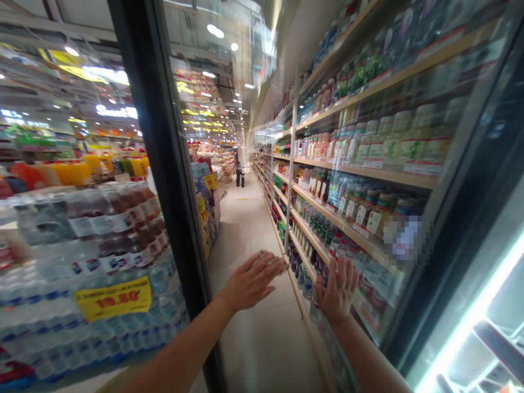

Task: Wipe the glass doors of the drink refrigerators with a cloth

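My left hand [256,281] reaches toward the glass door [164,164], fingers nearly straight, with what looks like a crumpled cloth [282,265] showing past the fingertips; I can't tell whether I grip it. My right hand [336,292] is spread open, holding nothing, before the bottle-lined shelves [368,164].

A yellow sign [114,298] on bottle packs [164,278] shows a blurred price ending ".80"
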Action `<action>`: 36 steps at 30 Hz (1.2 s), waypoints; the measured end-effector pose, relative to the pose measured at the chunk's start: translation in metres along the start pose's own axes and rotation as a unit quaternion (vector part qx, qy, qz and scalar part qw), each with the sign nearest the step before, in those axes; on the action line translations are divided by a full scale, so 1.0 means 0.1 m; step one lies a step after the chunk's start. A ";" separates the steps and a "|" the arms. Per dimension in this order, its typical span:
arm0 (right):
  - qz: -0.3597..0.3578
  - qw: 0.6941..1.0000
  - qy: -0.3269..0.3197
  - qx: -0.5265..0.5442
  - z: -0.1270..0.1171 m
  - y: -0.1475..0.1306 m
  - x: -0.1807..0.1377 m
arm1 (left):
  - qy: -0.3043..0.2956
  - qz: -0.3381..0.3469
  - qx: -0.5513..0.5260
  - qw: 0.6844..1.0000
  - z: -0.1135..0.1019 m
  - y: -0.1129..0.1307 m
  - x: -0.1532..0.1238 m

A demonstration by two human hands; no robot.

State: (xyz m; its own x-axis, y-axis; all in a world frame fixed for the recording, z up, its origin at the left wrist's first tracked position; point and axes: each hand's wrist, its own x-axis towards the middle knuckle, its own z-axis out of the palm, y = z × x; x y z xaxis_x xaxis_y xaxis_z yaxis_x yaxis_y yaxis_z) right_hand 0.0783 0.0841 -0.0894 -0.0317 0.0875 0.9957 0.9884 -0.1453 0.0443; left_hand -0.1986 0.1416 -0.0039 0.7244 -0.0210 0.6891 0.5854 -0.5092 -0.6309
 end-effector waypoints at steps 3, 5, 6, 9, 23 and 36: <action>0.001 1.000 0.002 -0.003 0.01 -0.01 0.01 | 0.012 -0.064 -0.002 0.998 -0.07 -0.22 0.18; 0.000 1.000 0.002 -0.008 0.01 -0.01 0.02 | 0.060 -0.197 0.006 0.979 -0.15 -0.46 0.35; -0.002 1.000 0.002 -0.010 0.00 -0.01 0.02 | 0.082 -0.252 0.010 0.964 -0.18 -0.55 0.42; -0.005 1.000 0.007 -0.012 0.00 -0.01 0.02 | 0.100 -0.306 0.021 0.947 -0.17 -0.48 0.51; 0.018 0.997 -0.074 -0.034 -0.01 0.03 0.04 | 0.075 -0.362 -0.041 0.928 -0.21 -0.62 0.90; -0.008 0.999 -0.049 -0.019 -0.07 0.07 0.08 | 0.050 -0.349 0.041 0.935 -0.35 -0.69 1.49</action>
State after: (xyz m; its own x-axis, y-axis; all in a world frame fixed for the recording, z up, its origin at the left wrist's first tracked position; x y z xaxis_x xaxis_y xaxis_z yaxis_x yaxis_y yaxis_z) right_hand 0.0845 0.0772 -0.0810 -0.0304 0.1862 0.9820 0.9814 -0.1810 0.0647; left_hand -0.1440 0.1430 0.1547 0.1205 0.2102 0.9702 0.9318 -0.3610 -0.0375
